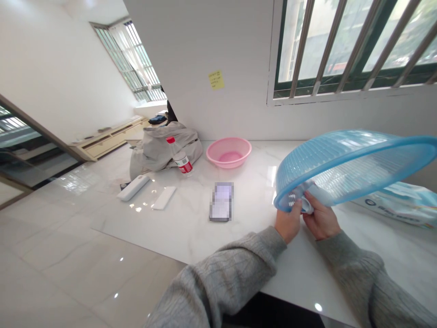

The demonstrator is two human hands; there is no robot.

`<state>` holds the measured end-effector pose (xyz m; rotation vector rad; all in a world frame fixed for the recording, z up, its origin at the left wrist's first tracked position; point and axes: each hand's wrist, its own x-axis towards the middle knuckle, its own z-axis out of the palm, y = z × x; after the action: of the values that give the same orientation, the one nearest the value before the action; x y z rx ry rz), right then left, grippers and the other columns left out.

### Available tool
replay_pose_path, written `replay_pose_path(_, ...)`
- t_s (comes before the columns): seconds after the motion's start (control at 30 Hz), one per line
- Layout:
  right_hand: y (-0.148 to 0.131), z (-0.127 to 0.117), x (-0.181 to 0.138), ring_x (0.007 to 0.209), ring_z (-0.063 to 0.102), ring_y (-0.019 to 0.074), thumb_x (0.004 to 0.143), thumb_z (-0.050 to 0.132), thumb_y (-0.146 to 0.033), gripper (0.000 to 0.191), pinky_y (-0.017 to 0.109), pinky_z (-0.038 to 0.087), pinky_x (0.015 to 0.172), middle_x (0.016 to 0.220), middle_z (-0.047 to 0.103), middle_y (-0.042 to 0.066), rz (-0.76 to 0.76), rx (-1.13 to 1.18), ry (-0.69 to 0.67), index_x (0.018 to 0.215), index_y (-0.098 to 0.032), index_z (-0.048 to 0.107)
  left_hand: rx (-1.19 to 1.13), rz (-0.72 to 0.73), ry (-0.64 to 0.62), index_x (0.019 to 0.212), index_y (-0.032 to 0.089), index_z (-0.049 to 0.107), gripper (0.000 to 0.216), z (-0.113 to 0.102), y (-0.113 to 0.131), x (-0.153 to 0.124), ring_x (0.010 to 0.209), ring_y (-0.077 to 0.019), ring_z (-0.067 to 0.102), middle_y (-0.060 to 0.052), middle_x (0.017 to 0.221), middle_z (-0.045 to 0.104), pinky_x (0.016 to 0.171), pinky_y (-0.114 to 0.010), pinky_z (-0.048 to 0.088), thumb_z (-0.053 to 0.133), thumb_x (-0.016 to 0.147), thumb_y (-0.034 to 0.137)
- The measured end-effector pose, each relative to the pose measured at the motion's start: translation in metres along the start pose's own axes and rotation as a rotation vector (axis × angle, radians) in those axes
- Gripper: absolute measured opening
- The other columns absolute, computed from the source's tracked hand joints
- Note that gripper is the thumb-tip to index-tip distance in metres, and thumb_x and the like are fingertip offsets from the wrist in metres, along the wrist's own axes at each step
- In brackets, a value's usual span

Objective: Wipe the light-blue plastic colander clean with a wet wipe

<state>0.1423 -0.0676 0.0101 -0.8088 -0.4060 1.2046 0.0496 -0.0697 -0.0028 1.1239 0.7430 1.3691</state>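
Note:
A large blue plastic strainer basket (355, 159) is held tilted above the white marble counter (191, 228), its open side turned down and toward me. My left hand (289, 222) pinches the basket's lower left rim, fingers closed on it. My right hand (320, 219) is closed on a white wipe (309, 200) pressed against the inside of the basket next to the rim. Both arms wear grey knitted sleeves.
A pink basin (228, 152) stands by the wall. A water bottle with a red cap (180, 157) stands before a grey bag (160, 146). A phone (221, 201) and two white flat objects (150, 191) lie on the counter. A wipes pack (403, 202) lies at right.

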Motion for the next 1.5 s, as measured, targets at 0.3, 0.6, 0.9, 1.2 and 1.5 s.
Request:
replay_pose_path(0.3,-0.006,-0.008,0.009,0.101,0.071,0.0148,0.067,0.092,-0.025,0.041,0.022,0.063,0.079,0.115,0.076,-0.001,-0.082,-0.091,0.039,0.106,-0.027,0.078,-0.099,-0.091,0.021,0.135,0.023,0.062,0.054,0.001,-0.005,0.000,0.105,-0.0221,0.067,-0.010,0.126,0.069,0.085,-0.035,0.058,0.074,0.086,0.046)
replay_pose_path(0.6,-0.028,-0.024,0.027,0.114,0.070,0.0185,0.064,0.091,-0.021,0.045,0.028,0.063,0.093,0.123,0.075,-0.003,-0.171,-0.151,0.132,0.106,-0.030,0.078,-0.079,-0.132,-0.015,0.130,0.023,0.060,0.051,-0.001,-0.010,0.005,0.096,-0.0199,0.066,-0.011,0.129,0.066,0.072,-0.031,0.058,0.075,0.084,0.039)
replay_pose_path(0.9,-0.053,-0.035,0.034,0.123,0.067,0.0218,0.059,0.089,-0.011,0.050,0.033,0.057,0.106,0.128,0.074,0.003,-0.308,-0.133,0.273,0.107,-0.023,0.080,-0.069,-0.183,-0.080,0.126,0.020,0.057,0.044,-0.001,-0.005,0.005,0.088,-0.0200,0.074,-0.012,0.123,0.068,0.067,-0.028,0.056,0.068,0.085,0.029)
replay_pose_path(1.2,-0.032,-0.019,0.023,0.114,0.070,0.0181,0.067,0.088,-0.019,0.043,0.030,0.063,0.095,0.126,0.074,0.001,-0.191,-0.041,0.201,0.108,-0.026,0.077,0.015,-0.090,-0.002,0.129,0.022,0.059,0.054,-0.005,-0.011,0.002,0.103,-0.0217,0.068,-0.012,0.123,0.068,0.089,-0.039,0.057,0.078,0.083,0.041)
replay_pose_path(1.5,-0.021,-0.009,0.009,0.124,0.066,0.0220,0.070,0.085,-0.023,0.037,0.038,0.062,0.099,0.122,0.074,-0.001,-0.061,-0.070,0.034,0.105,-0.028,0.075,0.017,-0.080,0.038,0.126,0.022,0.063,0.052,-0.007,-0.009,0.001,0.112,-0.0240,0.067,-0.011,0.124,0.069,0.105,-0.045,0.051,0.083,0.080,0.039)
